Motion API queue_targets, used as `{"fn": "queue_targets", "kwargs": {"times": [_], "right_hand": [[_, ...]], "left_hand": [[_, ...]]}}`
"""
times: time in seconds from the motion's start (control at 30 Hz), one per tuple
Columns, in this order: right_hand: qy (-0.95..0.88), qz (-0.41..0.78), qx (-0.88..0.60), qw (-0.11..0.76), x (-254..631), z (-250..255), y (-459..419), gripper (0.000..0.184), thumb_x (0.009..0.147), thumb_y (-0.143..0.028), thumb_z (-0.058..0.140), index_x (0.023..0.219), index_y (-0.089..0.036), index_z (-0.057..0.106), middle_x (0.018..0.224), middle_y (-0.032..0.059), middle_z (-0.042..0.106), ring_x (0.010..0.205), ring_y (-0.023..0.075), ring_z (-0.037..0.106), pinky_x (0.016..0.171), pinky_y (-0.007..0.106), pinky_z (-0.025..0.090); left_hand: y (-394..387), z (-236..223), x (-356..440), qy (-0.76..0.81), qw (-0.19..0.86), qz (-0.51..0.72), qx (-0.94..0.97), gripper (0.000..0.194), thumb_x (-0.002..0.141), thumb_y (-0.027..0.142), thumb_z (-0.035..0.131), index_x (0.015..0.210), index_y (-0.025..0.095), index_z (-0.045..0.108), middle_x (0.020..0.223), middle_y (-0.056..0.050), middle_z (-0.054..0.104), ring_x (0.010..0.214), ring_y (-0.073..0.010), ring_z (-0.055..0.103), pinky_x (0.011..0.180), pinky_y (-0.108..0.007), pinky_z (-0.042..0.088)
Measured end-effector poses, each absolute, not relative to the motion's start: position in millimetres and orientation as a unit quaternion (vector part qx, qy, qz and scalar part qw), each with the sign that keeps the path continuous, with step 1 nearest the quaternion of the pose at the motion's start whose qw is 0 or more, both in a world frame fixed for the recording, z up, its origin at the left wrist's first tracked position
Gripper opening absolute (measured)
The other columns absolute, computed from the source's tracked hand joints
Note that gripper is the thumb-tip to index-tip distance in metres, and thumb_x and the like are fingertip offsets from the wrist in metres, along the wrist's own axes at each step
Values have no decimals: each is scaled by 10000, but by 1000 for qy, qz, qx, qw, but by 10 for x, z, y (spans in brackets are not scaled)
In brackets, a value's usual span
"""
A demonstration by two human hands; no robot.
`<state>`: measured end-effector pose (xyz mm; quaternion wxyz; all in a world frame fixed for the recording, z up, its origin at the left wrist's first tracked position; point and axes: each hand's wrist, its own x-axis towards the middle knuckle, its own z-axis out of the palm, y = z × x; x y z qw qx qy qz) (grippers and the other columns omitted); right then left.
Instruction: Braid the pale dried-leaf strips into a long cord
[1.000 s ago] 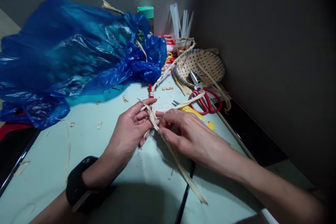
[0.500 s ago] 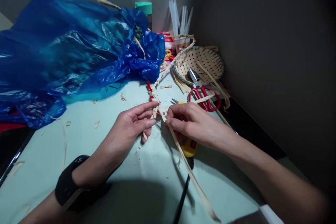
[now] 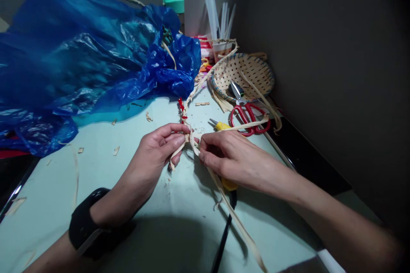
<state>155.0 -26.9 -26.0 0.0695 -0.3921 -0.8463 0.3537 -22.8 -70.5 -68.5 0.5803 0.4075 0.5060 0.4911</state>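
My left hand (image 3: pixel 163 143) pinches the lower end of a braided cord (image 3: pixel 196 91) of pale dried fibre, which runs up toward the basket. A red tie (image 3: pixel 180 106) sits at the braid just above my fingertips. Across from it, my right hand (image 3: pixel 221 151) is closed on a long loose fibre strand (image 3: pixel 235 213) that trails down toward the front edge. Another strand end (image 3: pixel 174 158) curls out below my left fingers. Under and beside my right hand lies a yellow-handled tool (image 3: pixel 224 127) with a metal tip and a black cord, its body partly hidden.
Red-handled scissors (image 3: pixel 246 115) rest against a woven basket (image 3: pixel 262 70) at the back right. A large blue plastic bag (image 3: pixel 80 59) covers the back left. Behind stand a cup (image 3: pixel 221 49) of translucent sticks and a green-capped container (image 3: pixel 174 5). Fibre scraps dot the table (image 3: pixel 121 179).
My left fingers have closed in more tightly on the braid. My right hand has drawn the strand slightly left and down, close to the left fingertips. The view has shifted a little.
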Motion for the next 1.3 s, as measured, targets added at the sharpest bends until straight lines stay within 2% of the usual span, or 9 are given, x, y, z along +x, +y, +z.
{"fn": "queue_targets", "kwargs": {"times": [0.13,0.23,0.37,0.5,0.73,0.97,1.13,1.3], "right_hand": [[-862,320,-385,80,1528,-278,-326,189,830,-185,462,644,-168,436,558,-29,447,537,86,353,536,278,205],[-869,294,-393,65,1497,-272,-365,129,814,-174,466,685,-169,453,585,-14,483,544,93,382,547,287,203],[-874,282,-393,44,1473,-264,-382,74,800,-165,458,733,-171,489,611,2,523,544,102,401,552,287,215],[-880,284,-378,42,1476,-257,-382,97,785,-156,452,692,-170,476,593,-5,500,538,98,387,551,279,222],[-879,308,-362,32,1471,-248,-420,117,774,-145,453,661,-174,446,567,-21,445,531,95,367,548,270,228],[-883,362,-296,43,1502,-222,-401,184,789,-127,463,619,-172,407,572,-39,411,546,82,367,535,248,224],[-859,428,-281,29,1575,-172,-358,150,804,-140,483,667,-172,533,644,-35,544,600,87,470,582,225,308],[-831,432,-331,115,1746,46,-294,130,820,-170,531,712,-178,603,758,-2,619,690,119,538,645,230,380]], "left_hand": [[-713,-707,-214,515,574,490,407,179,875,282,608,1032,202,640,523,56,458,483,-69,380,451,-174,326],[-717,-691,-198,514,578,493,398,252,860,286,629,1096,199,626,543,56,485,476,-66,388,440,-173,335],[-708,-652,-180,523,576,492,390,361,823,240,664,1177,200,605,584,57,511,461,-54,395,427,-165,343],[-690,-640,-175,538,567,490,386,441,772,205,706,1200,217,599,635,51,558,428,-42,401,392,-159,324],[-709,-632,-167,552,541,498,393,384,755,214,716,1128,212,628,646,51,572,406,-34,378,371,-164,300],[-709,-648,-174,542,552,493,398,278,807,209,652,1080,229,599,644,58,557,420,-38,388,390,-165,308],[-720,-673,-190,525,559,500,403,222,825,210,623,1019,256,524,691,62,584,413,-40,398,385,-167,298],[-738,-675,-178,528,554,511,391,146,809,211,624,879,237,498,606,82,535,398,-47,383,373,-170,280]]}}
